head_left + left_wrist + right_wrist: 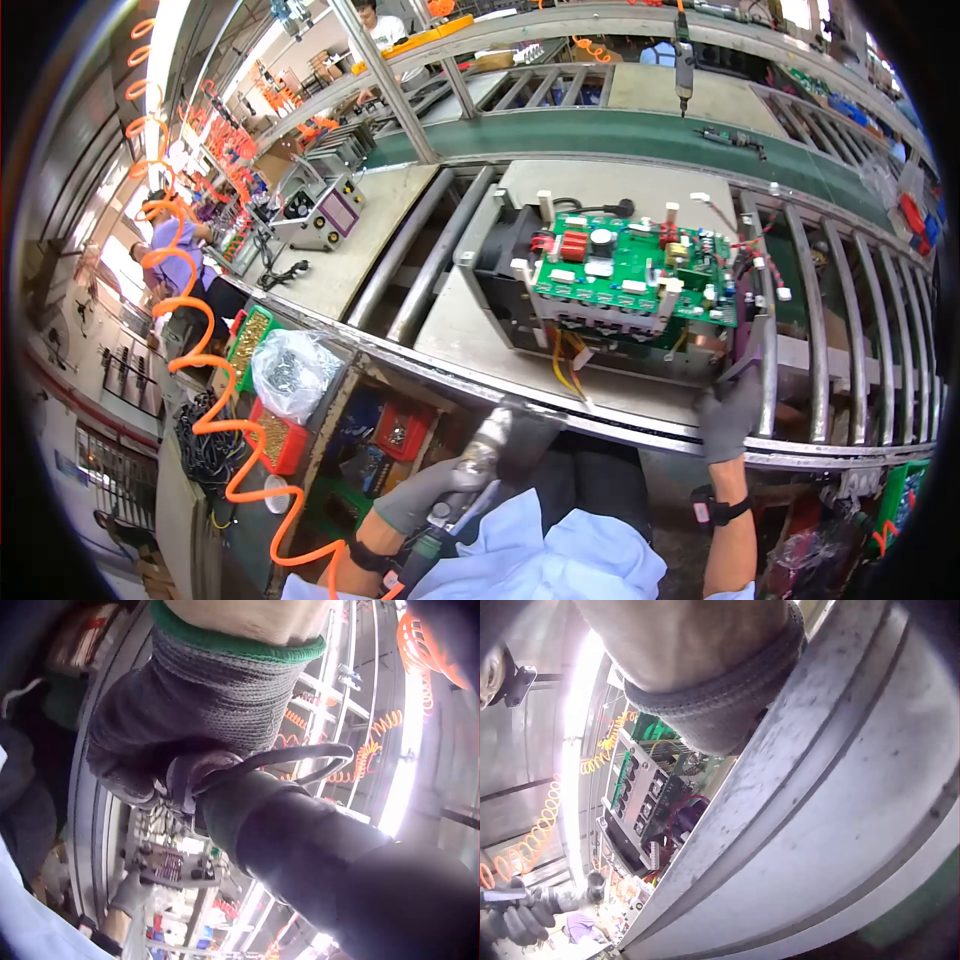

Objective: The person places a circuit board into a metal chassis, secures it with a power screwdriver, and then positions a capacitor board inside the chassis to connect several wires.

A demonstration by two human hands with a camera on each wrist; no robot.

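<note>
The green circuit board (635, 275), mounted on a black metal chassis (500, 270), lay on the steel roller conveyor (835, 330) ahead of us. Our left hand (425, 492), in a grey knit glove, had its grip wrapped fully round a dark power screwdriver (495, 450), held low near the lap. Our right hand (728, 412) reached up to the chassis's near right corner; how far that grip closed we could not tell. Below left, a red plastic bin (290, 452) and a green plastic bin (236, 348) held brass screws.

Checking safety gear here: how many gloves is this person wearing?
2. One is on the left hand, which grips a power tool. The other is on the right hand, at the near right corner of the housing under the circuit board.
</note>
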